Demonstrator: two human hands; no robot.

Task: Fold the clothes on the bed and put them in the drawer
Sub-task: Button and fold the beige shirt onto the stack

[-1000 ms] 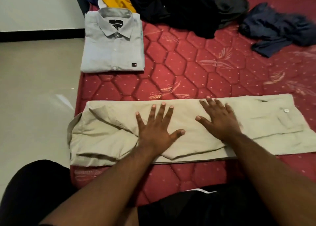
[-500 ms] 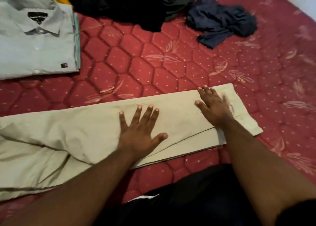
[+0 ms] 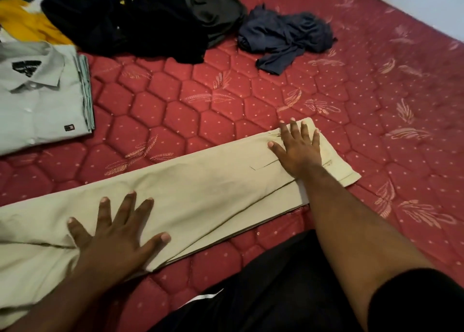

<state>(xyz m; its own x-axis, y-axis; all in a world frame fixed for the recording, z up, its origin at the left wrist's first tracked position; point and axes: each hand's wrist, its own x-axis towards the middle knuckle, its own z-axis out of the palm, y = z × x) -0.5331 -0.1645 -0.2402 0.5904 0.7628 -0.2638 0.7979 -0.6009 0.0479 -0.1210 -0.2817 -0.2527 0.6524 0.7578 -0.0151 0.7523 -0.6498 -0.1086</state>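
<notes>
Both hands (image 3: 120,233) flat on beige trousers (image 3: 200,201).

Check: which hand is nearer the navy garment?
Right. The right hand lies flat on the trousers' end, below the navy garment; the left hand is farther left.

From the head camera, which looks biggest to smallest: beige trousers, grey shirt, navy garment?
1. Beige trousers, largest, though nearest the camera.
2. Grey shirt, partly cut off by the frame.
3. Navy garment, crumpled and farther away.
</notes>
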